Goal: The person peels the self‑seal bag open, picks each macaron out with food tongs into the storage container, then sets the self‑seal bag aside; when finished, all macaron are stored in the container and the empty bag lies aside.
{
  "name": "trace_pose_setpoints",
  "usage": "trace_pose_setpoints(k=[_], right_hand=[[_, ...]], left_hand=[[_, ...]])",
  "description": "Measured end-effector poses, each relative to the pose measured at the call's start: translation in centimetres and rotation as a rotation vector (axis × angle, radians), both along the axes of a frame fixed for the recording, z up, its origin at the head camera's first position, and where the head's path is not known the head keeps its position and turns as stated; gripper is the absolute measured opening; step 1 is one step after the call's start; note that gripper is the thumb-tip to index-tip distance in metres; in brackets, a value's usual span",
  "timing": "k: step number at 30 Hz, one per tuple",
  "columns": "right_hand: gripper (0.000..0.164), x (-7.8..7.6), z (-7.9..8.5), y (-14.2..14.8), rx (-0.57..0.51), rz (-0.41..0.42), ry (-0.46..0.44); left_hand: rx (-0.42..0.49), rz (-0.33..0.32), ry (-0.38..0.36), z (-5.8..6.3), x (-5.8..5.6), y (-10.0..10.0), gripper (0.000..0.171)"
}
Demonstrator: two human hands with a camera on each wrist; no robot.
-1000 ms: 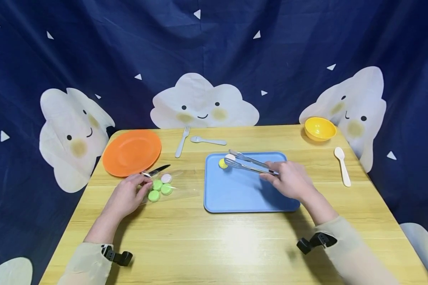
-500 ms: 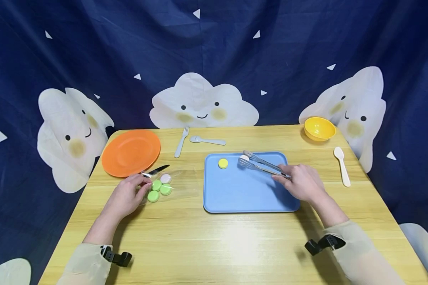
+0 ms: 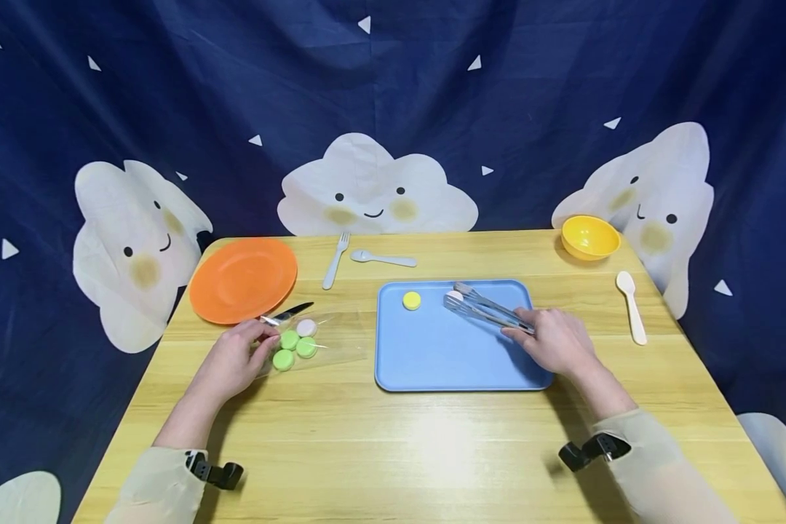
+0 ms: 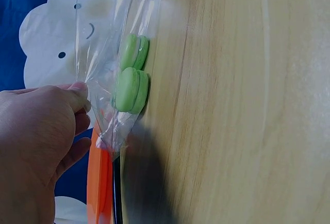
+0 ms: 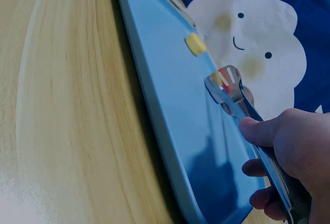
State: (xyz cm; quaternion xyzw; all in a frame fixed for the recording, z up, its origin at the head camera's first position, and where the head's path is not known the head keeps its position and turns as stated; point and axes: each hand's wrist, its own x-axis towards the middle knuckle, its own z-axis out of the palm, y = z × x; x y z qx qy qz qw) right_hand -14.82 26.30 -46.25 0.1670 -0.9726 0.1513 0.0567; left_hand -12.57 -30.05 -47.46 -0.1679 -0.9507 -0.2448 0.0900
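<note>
My left hand [image 3: 232, 360] pinches the edge of a clear plastic bag [image 3: 340, 342] lying on the table. Inside it are several green macarons [image 4: 131, 91] and a pale one [image 3: 306, 327]. Over the blue tray [image 3: 426, 356], my right hand [image 3: 557, 340] holds metal tongs [image 3: 494, 308]. The tong tips stand on either side of a pale macaron [image 3: 455, 295] near the tray's back edge, partly hidden by them; whether both tips touch it I cannot tell. A yellow macaron [image 3: 411, 300] lies on the tray to the left.
Behind the bag lie a dark-bladed knife [image 3: 293, 311] and an orange plate [image 3: 242, 280]. A grey fork [image 3: 336, 262] and grey spoon [image 3: 383, 258] are at the back. On the right are a yellow bowl [image 3: 589, 238] and a white spoon [image 3: 632, 307].
The tongs and the pale macaron have moved right, away from the yellow macaron. In the last half second they have hardly shifted. My left hand and the bag stay put.
</note>
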Motion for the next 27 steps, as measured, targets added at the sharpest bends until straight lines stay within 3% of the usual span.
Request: trace_pose_setpoints(k=[8,14,21,27], right_hand=[[0.036,0.1,0.8,-1.2,-0.039,-0.001,0.007],[0.030,0.4,1.3,-3.6,-0.073,0.108,0.090],[0.030,0.8,1.7,-7.2,-0.134,0.223,0.020],[0.034,0.7,1.8,-10.1,-0.078,0.274,-0.003]], left_hand=[[0.006,-0.001,0.028,0.1,0.1,0.0,0.004],[0.020,-0.010,0.049,0.1,0.2,-0.1,0.004],[0.024,-0.003,0.034,0.1,0.4,0.0,0.004],[0.015,0.012,0.020,0.0,0.5,0.0,0.004]])
